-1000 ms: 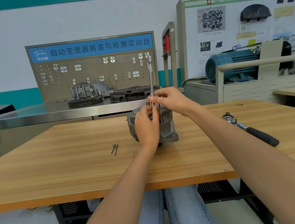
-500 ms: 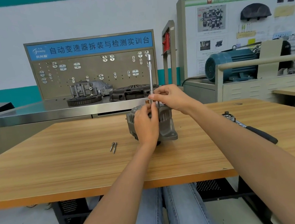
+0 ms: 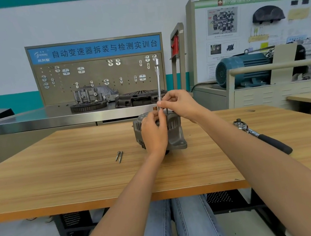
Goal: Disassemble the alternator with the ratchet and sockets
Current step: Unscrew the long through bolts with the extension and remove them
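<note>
Right hand pinching upright extension bar low on its shaft, left hand fingertips pinching the bar's base atop alternator, ratchet lying well apart

Left hand hides alternator front.

Alternator: grey cast metal. Extension bar: bright silver. Ratchet: chrome head, black handle. Table: light wood grain, striped. Two bolts: grey. Motor: teal.
</note>
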{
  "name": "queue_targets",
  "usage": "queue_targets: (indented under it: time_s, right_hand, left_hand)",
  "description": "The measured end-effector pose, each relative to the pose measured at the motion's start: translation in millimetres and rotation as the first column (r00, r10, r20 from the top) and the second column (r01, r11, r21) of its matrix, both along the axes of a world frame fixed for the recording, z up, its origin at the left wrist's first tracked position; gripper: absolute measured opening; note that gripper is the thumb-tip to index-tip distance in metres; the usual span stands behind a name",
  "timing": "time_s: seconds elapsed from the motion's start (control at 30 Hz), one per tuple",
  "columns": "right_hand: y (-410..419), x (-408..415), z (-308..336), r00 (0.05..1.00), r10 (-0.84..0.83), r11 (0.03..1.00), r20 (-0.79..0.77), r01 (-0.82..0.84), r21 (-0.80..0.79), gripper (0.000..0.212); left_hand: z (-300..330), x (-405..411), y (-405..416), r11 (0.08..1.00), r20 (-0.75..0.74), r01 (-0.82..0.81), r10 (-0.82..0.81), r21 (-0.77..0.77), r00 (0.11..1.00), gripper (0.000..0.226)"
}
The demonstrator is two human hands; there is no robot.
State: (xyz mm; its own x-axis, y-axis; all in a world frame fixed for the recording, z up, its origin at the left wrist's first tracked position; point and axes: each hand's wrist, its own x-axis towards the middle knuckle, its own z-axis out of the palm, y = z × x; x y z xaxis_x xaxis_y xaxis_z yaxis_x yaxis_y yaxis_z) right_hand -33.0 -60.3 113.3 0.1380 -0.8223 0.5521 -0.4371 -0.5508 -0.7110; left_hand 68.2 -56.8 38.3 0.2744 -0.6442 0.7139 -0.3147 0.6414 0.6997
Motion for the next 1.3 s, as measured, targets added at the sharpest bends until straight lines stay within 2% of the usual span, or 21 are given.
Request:
queue_targets:
  time_s: [0.07,0.17,0.27,0.4,0.6,0.7,0.8,0.93,1.03,1.13,1.3]
  right_hand:
    - [-0.9,-0.9,0.1,1.0,0.01,1.0,-0.026,-0.01,0.0,0.006]
    - [-2.4,-0.4,0.3,0.998,0.026,1.0,-0.064,-0.027,-0.016,0.025]
    - [-2.1,1.2,-0.3,0.996,0.023,0.999,-0.085,-0.026,-0.032,0.028]
    - [-2.0,4.0,-2.2,0.999,0.028,1.0,-0.02,-0.028,0.0,0.02]
    - [-1.5,3.7,-3.2,0.999,-0.005,0.998,-0.045,0.002,-0.056,0.011]
    - [-2.2,1.2,-3.7,0.998,0.013,0.999,-0.064,-0.017,-0.052,0.005]
    - [-3.5,0.7,-3.6,0.993,0.007,0.998,-0.122,-0.014,-0.055,0.015]
    - [-3.1,2.5,-3.0,0.991,-0.002,0.999,-0.136,-0.005,-0.05,0.015]
    - [-5.3,4.2,-3.9,0.996,-0.009,1.0,-0.093,0.007,-0.024,0.014]
    - [-8.5,6.0,-5.8,0.999,-0.034,0.999,-0.04,0.033,-0.013,0.023]
    - [-5.1,4.2,-6.8,0.999,-0.013,0.998,-0.037,0.01,-0.058,0.006]
  left_hand:
    - [-0.5,0.2,-0.2,1.0,0.006,-0.002,0.003,-0.006,1.0,0.023]
    - [0.5,0.4,-0.1,1.0,0.011,0.004,-0.004,-0.009,1.0,0.021]
    - [1.2,0.0,0.5,1.0,0.008,-0.004,0.004,0.003,1.0,0.02]
    - [2.4,-1.2,-0.1,1.0,0.004,-0.023,0.023,0.019,1.0,0.015]
    - [1.7,-0.1,0.1,1.0,0.017,-0.018,0.018,0.013,1.0,0.012]
    - [-0.5,0.5,-0.2,1.0,0.021,-0.004,0.004,0.002,1.0,0.018]
    - [-0.6,1.2,1.2,1.0,0.008,0.009,-0.009,-0.007,1.0,0.023]
    - [1.3,0.4,2.9,1.0,0.019,-0.003,0.003,-0.01,1.0,0.023]
    - [1.5,0.3,2.5,1.0,0.021,-0.013,0.013,0.004,1.0,0.021]
    - [2.3,-0.2,1.9,1.0,0.017,-0.015,0.014,0.023,1.0,0.019]
    - [1.5,-0.6,3.1,1.0,0.029,-0.009,0.009,0.011,1.0,0.014]
